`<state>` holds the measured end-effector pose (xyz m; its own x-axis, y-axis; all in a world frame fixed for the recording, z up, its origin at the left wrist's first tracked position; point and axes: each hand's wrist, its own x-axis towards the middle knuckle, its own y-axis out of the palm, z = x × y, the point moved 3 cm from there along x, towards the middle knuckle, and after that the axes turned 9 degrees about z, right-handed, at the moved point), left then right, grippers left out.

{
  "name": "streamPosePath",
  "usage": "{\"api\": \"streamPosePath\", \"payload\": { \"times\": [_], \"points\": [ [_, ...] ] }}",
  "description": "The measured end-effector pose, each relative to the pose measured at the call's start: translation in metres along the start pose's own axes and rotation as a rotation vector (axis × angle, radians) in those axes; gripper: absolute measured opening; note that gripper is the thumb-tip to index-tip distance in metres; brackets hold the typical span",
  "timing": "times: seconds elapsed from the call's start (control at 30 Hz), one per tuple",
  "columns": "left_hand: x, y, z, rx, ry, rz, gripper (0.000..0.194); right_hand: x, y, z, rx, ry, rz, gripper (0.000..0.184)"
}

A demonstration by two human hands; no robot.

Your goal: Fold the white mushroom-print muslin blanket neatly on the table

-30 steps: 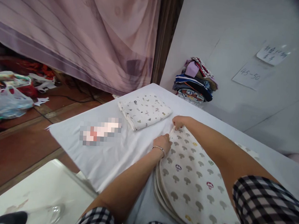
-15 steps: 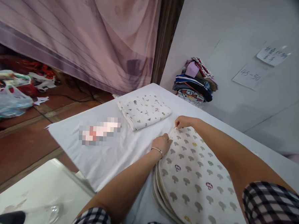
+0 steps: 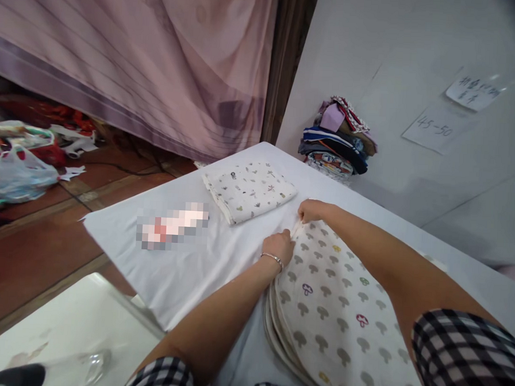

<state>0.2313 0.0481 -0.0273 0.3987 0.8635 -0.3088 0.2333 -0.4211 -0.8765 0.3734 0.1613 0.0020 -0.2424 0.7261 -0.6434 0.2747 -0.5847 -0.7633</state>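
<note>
A cream cloth printed with mushrooms [image 3: 333, 312] lies folded in several layers on the white table [image 3: 184, 270] in front of me. My left hand [image 3: 280, 245], with a thin bracelet at the wrist, is closed on the cloth's far left corner. My right hand [image 3: 310, 210] pinches the same far edge a little farther back. The two hands are a few centimetres apart. A second folded white cloth with small prints [image 3: 249, 189] lies flat beyond my hands, untouched.
A blurred pink-and-white object [image 3: 172, 226] lies on the table's left part. A stack of coloured fabrics [image 3: 338, 137] stands against the white wall at the back. Paper notes [image 3: 433, 127] hang on the wall. A pink curtain [image 3: 152, 55] and plastic bags [image 3: 17, 172] fill the left.
Both hands stay at the mushroom cloth's far corner; the right hand has shifted slightly back toward the left hand. The cloth barely moved.
</note>
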Motion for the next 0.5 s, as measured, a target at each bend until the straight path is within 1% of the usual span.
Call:
{"api": "streamPosePath", "payload": {
  "times": [0.17,0.37,0.5],
  "points": [
    [0.000,0.000,-0.002,0.014,0.005,-0.012,0.032,-0.005,0.007,-0.010,0.019,-0.080,-0.082,0.017],
    [0.002,0.002,-0.001,-0.005,-0.040,0.038,0.036,-0.008,0.016,-0.015,0.046,-0.183,-0.175,0.014],
    [0.001,0.000,0.000,-0.023,-0.043,0.037,0.038,-0.009,0.022,-0.018,0.058,-0.246,-0.209,0.014]
  ]
}}
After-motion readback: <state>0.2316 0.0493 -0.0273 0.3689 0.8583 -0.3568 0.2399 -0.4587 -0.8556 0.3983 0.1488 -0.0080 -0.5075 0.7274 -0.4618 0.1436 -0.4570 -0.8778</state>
